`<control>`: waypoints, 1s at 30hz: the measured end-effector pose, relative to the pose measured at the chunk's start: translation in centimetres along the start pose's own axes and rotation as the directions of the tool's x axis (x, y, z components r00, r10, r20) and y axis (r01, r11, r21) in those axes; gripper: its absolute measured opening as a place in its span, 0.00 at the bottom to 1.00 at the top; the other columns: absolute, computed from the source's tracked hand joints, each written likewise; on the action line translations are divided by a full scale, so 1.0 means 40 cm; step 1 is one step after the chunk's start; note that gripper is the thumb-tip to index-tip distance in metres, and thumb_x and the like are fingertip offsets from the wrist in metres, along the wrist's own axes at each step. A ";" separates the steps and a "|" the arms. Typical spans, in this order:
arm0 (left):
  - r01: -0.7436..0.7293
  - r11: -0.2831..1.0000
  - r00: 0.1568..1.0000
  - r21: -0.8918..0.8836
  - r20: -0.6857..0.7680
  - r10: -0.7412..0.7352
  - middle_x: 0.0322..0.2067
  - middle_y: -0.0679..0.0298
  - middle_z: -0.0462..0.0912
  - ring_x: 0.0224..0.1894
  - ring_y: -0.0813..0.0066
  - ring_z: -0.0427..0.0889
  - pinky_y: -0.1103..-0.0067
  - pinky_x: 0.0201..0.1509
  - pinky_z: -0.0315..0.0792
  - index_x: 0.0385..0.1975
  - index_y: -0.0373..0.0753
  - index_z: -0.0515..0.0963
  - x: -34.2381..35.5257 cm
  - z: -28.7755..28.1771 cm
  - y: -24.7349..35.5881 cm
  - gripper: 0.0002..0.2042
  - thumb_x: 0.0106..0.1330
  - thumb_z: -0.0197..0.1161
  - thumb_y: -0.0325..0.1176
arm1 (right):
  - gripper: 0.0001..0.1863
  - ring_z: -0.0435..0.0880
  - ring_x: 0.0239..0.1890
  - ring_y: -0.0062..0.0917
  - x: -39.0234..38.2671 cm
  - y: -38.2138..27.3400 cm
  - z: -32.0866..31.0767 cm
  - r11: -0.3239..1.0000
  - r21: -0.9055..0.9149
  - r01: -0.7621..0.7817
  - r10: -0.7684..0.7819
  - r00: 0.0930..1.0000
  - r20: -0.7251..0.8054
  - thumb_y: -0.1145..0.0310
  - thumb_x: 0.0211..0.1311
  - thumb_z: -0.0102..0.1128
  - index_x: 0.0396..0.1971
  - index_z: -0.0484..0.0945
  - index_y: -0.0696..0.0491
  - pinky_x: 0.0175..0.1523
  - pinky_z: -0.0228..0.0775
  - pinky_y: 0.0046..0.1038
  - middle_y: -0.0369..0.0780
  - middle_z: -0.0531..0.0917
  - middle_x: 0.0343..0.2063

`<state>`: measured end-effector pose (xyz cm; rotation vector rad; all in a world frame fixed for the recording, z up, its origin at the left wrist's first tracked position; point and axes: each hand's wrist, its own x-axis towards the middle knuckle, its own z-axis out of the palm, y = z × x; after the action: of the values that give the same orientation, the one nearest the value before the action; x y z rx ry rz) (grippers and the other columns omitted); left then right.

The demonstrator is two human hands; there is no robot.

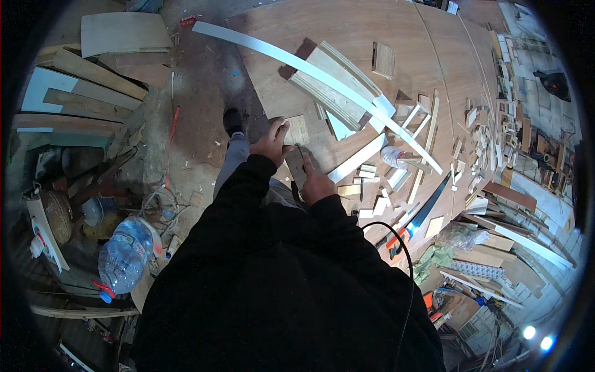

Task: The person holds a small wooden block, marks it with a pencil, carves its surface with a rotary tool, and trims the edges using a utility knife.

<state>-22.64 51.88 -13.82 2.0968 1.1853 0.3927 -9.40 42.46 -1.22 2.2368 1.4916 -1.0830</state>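
Observation:
Close in front of me, both hands are at a small flat greyish-brown wooden piece (295, 166) by the table's near edge. My left hand (269, 144) is closed, its thumb at the far end of the piece. My right hand (318, 185) grips the near end, the index finger stretched along it. A thin dark tip shows by that finger; I cannot tell what it belongs to. Just beyond the fingers, a pale square wooden block (297, 129) lies on the brown table (273, 43).
A long white strip (322, 74) crosses the table over stacked grooved boards (338, 80). To the right lie several offcuts, a clear plastic bottle (393, 156) and a handsaw (427, 214). A large water bottle (126, 254) and leaning boards (93, 74) stand at left.

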 end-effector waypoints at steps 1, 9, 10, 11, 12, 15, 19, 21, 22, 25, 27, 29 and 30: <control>-0.001 1.000 1.000 0.001 -0.005 0.001 0.67 0.63 0.63 0.54 0.57 0.79 0.66 0.53 0.76 0.65 0.42 0.65 0.002 0.000 -0.001 0.34 0.59 0.69 0.42 | 0.40 0.85 0.34 0.51 0.002 0.003 -0.001 1.000 -0.002 0.003 -0.003 1.000 -0.004 0.63 0.64 0.55 0.74 0.49 0.42 0.40 0.76 0.50 0.57 0.84 0.30; 0.051 0.998 0.990 -0.046 0.136 -0.044 0.67 0.60 0.62 0.64 0.56 0.71 0.68 0.61 0.72 0.66 0.37 0.65 0.009 -0.031 0.014 0.35 0.61 0.67 0.46 | 0.41 0.85 0.35 0.52 -0.001 0.009 -0.018 0.998 0.057 0.004 -0.005 1.000 0.019 0.72 0.58 0.51 0.73 0.50 0.42 0.43 0.75 0.50 0.57 0.84 0.30; 0.054 0.998 0.990 -0.044 0.136 -0.048 0.67 0.60 0.62 0.64 0.56 0.71 0.68 0.61 0.72 0.66 0.37 0.65 0.009 -0.031 0.012 0.35 0.61 0.67 0.46 | 0.41 0.85 0.35 0.52 0.000 0.010 -0.020 0.998 0.057 0.007 -0.008 1.000 0.021 0.72 0.58 0.51 0.73 0.50 0.42 0.43 0.75 0.50 0.57 0.84 0.30; 0.056 0.997 0.989 -0.049 0.136 -0.049 0.67 0.60 0.62 0.64 0.57 0.71 0.68 0.61 0.72 0.66 0.37 0.65 0.010 -0.033 0.010 0.36 0.60 0.68 0.46 | 0.41 0.84 0.36 0.52 0.000 0.012 -0.025 0.998 0.053 0.021 -0.023 0.999 0.031 0.74 0.58 0.50 0.73 0.50 0.42 0.44 0.75 0.50 0.57 0.84 0.32; 0.059 0.997 0.990 -0.053 0.135 -0.052 0.68 0.61 0.62 0.64 0.58 0.70 0.69 0.62 0.71 0.66 0.37 0.65 0.010 -0.030 0.008 0.36 0.60 0.69 0.45 | 0.42 0.84 0.37 0.51 0.000 0.016 -0.031 0.998 0.047 0.036 -0.038 0.998 0.041 0.75 0.57 0.50 0.73 0.50 0.42 0.44 0.75 0.50 0.58 0.83 0.34; 0.003 0.998 0.994 -0.060 0.108 0.004 0.67 0.60 0.62 0.65 0.58 0.70 0.70 0.63 0.70 0.66 0.37 0.65 0.007 -0.029 -0.006 0.36 0.58 0.70 0.44 | 0.42 0.84 0.39 0.51 0.006 0.043 -0.020 0.993 0.030 0.112 -0.111 0.993 -0.033 0.77 0.57 0.49 0.73 0.51 0.42 0.45 0.75 0.49 0.59 0.82 0.40; -0.029 0.998 0.997 -0.058 0.068 0.033 0.67 0.59 0.63 0.65 0.59 0.70 0.70 0.63 0.71 0.65 0.37 0.66 0.009 -0.028 -0.013 0.36 0.57 0.71 0.44 | 0.41 0.83 0.39 0.52 0.004 0.044 -0.020 0.995 0.060 0.077 -0.079 0.997 0.021 0.78 0.57 0.47 0.73 0.52 0.43 0.46 0.74 0.50 0.60 0.81 0.43; -0.047 0.994 0.996 -0.097 0.075 0.054 0.66 0.59 0.64 0.65 0.58 0.70 0.70 0.62 0.71 0.64 0.37 0.66 0.003 -0.034 -0.015 0.36 0.57 0.71 0.43 | 0.39 0.82 0.37 0.57 -0.003 0.046 -0.026 0.951 0.263 0.159 -0.142 0.986 -0.083 0.71 0.60 0.52 0.72 0.51 0.47 0.45 0.74 0.52 0.61 0.81 0.41; -0.042 0.995 0.996 -0.093 0.074 0.049 0.66 0.59 0.64 0.65 0.58 0.70 0.70 0.62 0.71 0.64 0.37 0.66 0.002 -0.035 -0.013 0.36 0.57 0.71 0.43 | 0.39 0.82 0.37 0.57 0.000 0.041 -0.034 0.951 0.264 0.164 -0.148 0.986 -0.080 0.71 0.60 0.52 0.72 0.51 0.47 0.45 0.74 0.52 0.61 0.81 0.41; -0.058 0.997 0.998 -0.060 0.037 0.060 0.66 0.58 0.65 0.64 0.57 0.70 0.69 0.61 0.72 0.64 0.37 0.67 0.000 -0.029 -0.006 0.35 0.57 0.71 0.43 | 0.37 0.81 0.40 0.58 0.022 0.035 -0.047 0.903 0.346 0.254 -0.203 0.963 -0.176 0.72 0.60 0.49 0.72 0.52 0.50 0.47 0.73 0.53 0.61 0.79 0.46; -0.068 0.995 0.997 -0.068 0.020 0.069 0.66 0.59 0.65 0.65 0.56 0.70 0.69 0.61 0.72 0.64 0.37 0.67 -0.002 -0.024 -0.011 0.35 0.57 0.72 0.42 | 0.39 0.81 0.39 0.57 0.068 0.039 -0.010 0.922 0.227 0.315 -0.243 0.924 -0.295 0.77 0.55 0.47 0.71 0.53 0.51 0.45 0.73 0.52 0.60 0.81 0.43; -0.085 0.995 0.996 -0.061 0.003 0.085 0.66 0.59 0.65 0.65 0.56 0.70 0.69 0.61 0.72 0.63 0.37 0.67 0.005 -0.015 -0.009 0.35 0.56 0.72 0.42 | 0.39 0.81 0.38 0.57 0.106 0.052 0.004 0.916 0.204 0.346 -0.262 0.900 -0.348 0.76 0.56 0.47 0.72 0.53 0.50 0.45 0.73 0.52 0.60 0.81 0.43; -0.098 0.994 0.995 -0.053 -0.013 0.097 0.66 0.60 0.65 0.65 0.57 0.70 0.69 0.60 0.73 0.63 0.37 0.67 0.004 -0.017 -0.004 0.35 0.56 0.72 0.42 | 0.39 0.81 0.37 0.57 0.121 0.054 0.012 0.909 0.182 0.376 -0.283 0.874 -0.395 0.76 0.56 0.47 0.72 0.53 0.50 0.44 0.73 0.53 0.59 0.81 0.43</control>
<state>-23.03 52.35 -13.48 2.1137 1.0692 0.4756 -6.75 44.56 -5.32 2.5230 2.0594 -1.0410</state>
